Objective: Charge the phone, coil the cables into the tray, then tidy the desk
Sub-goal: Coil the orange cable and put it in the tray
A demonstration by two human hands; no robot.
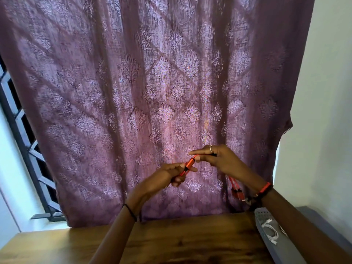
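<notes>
One red cable (189, 164) is held above the desk (190, 241). Left hand (167, 178) grips its plug body; right hand (222, 161) pinches the cord. Apparently two connectors (237, 193) dangle below. One white cable (270, 231) lies in the tray (282, 250).

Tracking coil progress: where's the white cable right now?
Head view, lower right: the white cable lies in the grey tray at the desk's right edge, below the right hand holding the red cable.
</notes>
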